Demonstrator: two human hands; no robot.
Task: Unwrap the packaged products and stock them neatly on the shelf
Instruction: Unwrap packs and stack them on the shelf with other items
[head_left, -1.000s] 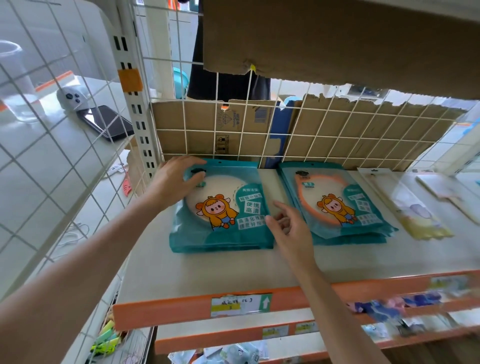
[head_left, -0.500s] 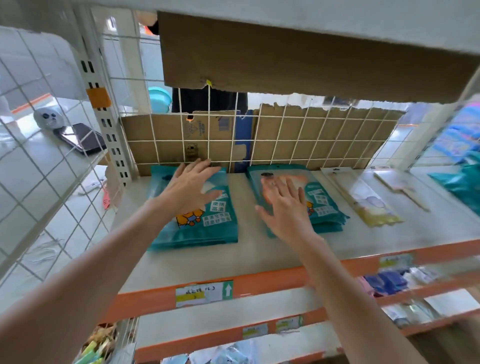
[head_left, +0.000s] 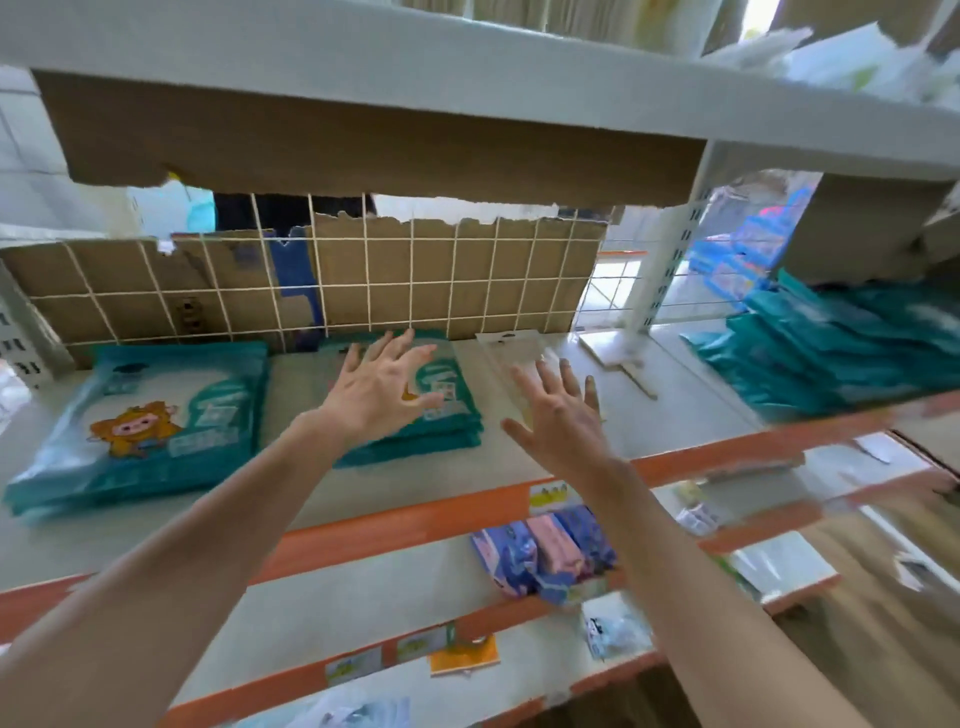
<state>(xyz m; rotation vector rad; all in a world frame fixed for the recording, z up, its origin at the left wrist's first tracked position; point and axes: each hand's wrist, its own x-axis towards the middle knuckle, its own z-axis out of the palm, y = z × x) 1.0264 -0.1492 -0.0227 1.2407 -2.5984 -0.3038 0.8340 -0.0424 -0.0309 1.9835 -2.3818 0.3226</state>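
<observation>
Two stacks of teal cartoon-printed packets lie flat on the white shelf (head_left: 311, 384). The left stack (head_left: 145, 421) is fully visible. My left hand (head_left: 379, 389) hovers open, fingers spread, above the second stack (head_left: 441, 415) and hides its middle. My right hand (head_left: 561, 421) is open too, fingers apart, held over a clear plastic packet (head_left: 511, 353) to the right of that stack. Neither hand holds anything.
A wire grid backed with cardboard (head_left: 415, 280) closes the shelf's rear. A large pile of teal packets (head_left: 841, 348) lies on the neighbouring shelf to the right. A white upright post (head_left: 660, 280) divides the two. Lower orange-edged shelves hold pink and purple packs (head_left: 545, 556).
Both hands have lifted off the left stack and shifted right: the left now over the second stack, the right over the clear packet. The view has swung right.
</observation>
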